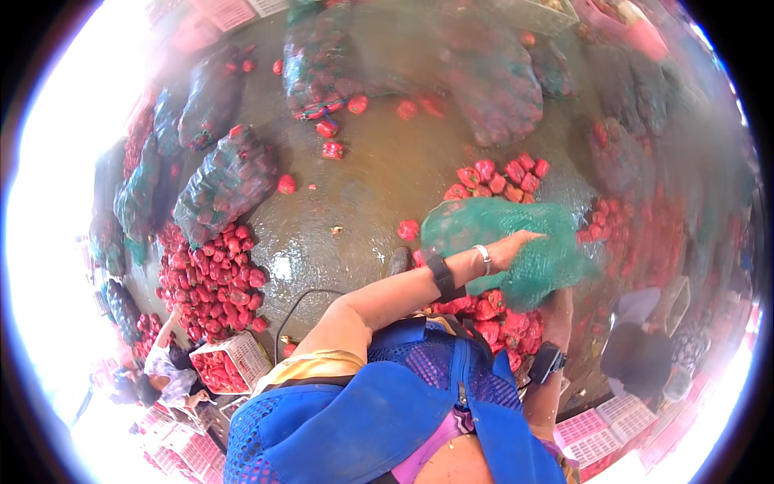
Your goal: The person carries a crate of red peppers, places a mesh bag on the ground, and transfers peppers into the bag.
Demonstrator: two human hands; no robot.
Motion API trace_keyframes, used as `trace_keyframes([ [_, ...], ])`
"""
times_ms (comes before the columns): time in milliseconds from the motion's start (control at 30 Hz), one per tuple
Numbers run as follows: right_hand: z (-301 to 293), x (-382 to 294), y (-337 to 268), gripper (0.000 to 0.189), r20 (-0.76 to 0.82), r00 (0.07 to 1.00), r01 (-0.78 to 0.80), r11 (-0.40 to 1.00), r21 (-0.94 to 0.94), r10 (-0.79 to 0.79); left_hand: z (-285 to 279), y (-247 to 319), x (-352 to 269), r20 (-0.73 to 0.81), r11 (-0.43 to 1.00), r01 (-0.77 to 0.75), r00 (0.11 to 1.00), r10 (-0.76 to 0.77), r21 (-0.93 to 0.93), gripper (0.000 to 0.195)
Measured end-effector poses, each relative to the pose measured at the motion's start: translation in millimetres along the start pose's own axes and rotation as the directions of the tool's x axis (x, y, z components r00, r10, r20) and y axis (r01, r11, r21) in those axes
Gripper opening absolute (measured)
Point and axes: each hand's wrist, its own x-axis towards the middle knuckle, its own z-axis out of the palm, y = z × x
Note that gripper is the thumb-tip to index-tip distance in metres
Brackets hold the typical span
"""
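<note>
A green mesh bag (484, 224) spreads out in front of me, with red bell peppers (508, 175) on the floor beyond it. My left hand (511, 249), wearing a silvery bracelet, reaches across and grips the mesh; its fingertips are partly lost in the netting. The forearm of my right hand (557, 296) comes up from below to the bag's near edge. Netting covers most of that hand, so its fingers are hidden. More red bell peppers (511, 327) are heaped between my body and the bag.
A large red pepper pile (211, 278) lies to the left, beside a plastic crate (251, 363) of peppers and a crouching person (172, 375). Filled mesh sacks (227, 181) stand around the wet floor (338, 199). Another person (638, 357) is at the right. A dark cable (287, 320) trails nearby.
</note>
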Motion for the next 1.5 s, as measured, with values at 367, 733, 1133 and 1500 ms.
trace_keyframes([
  [367,87,55,-14,0.030,0.023,0.952,-0.297,0.899,0.321,0.306,-98,94,-110,-0.483,0.531,0.491,0.860,-0.167,0.690,0.037],
  [733,132,130,-10,0.028,0.014,0.988,-0.152,0.975,0.163,0.152,-118,13,-359,-0.889,0.436,0.896,0.265,-0.374,0.083,0.029],
  [1133,142,152,-17,0.029,-0.125,0.975,-0.159,0.969,0.189,0.184,-133,0,-382,-0.712,0.464,0.717,-0.065,-0.699,-0.520,0.023],
  [1500,168,183,-49,0.031,-0.086,0.993,-0.057,0.977,0.206,0.076,-179,26,-357,-0.798,0.628,0.579,-0.069,-0.598,-0.520,0.020],
])
